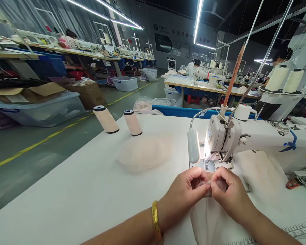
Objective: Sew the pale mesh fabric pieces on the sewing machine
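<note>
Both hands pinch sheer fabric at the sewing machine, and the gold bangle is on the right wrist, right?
No: the head view shows the gold bangle on the left wrist. The left hand and right hand do pinch the sheer fabric at the sewing machine.

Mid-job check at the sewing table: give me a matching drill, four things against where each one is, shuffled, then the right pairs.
Things
1. sheer cloth
2. gold bangle
3. thread spools
4. lamp

Places
A. standing on the table, far to the left of the machine
B. on a bent neck beside the sewing machine head
C. pinched between the fingers of the left hand and right hand
D. around the left wrist

Pairs: 1-C, 2-D, 3-A, 4-B
</note>
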Demonstrator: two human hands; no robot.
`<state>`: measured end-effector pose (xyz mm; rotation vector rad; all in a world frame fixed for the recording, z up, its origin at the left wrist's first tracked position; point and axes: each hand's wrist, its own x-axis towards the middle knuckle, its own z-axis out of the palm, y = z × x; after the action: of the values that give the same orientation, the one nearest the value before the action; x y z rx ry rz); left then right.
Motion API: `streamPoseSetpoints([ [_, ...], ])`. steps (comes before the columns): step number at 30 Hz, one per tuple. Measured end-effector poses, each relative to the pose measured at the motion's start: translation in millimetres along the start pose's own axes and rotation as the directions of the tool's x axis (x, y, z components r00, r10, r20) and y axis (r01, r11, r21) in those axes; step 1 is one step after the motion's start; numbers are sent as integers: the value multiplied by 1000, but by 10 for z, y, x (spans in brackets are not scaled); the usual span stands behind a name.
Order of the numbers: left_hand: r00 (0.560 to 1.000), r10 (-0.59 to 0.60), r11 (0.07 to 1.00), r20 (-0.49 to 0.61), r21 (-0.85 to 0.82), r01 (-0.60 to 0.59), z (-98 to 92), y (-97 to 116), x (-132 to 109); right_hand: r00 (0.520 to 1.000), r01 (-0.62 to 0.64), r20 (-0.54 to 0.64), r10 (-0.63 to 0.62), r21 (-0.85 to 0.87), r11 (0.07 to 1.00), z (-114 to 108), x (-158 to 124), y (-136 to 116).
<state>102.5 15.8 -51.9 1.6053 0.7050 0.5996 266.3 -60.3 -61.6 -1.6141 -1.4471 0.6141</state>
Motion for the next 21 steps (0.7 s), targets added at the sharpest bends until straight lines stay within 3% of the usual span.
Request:
streamPoseSetpoints([
  [6,991,124,946,-56,307,-101,-25,-15,22,999,-36,-20,35,-60,998,39,4,47],
  [9,991,124,892,-56,444,-87,-15,-47,58,999,-39,-16,37,-98,994,75,23,83],
  [12,991,105,804,-81,594,-36,13,-112,87,1000,-30,-7,29,-182,983,110,66,110],
  [15,983,158,695,-96,718,-41,38,-173,88,1000,6,2,-6,-321,947,145,115,131],
  [18,954,289,609,-80,784,-119,42,-204,59,1000,12,1,-13,-411,912,172,144,147],
  [21,880,472,463,50,835,-296,31,-227,20,1000,-6,-10,2,-431,902,175,154,152],
])
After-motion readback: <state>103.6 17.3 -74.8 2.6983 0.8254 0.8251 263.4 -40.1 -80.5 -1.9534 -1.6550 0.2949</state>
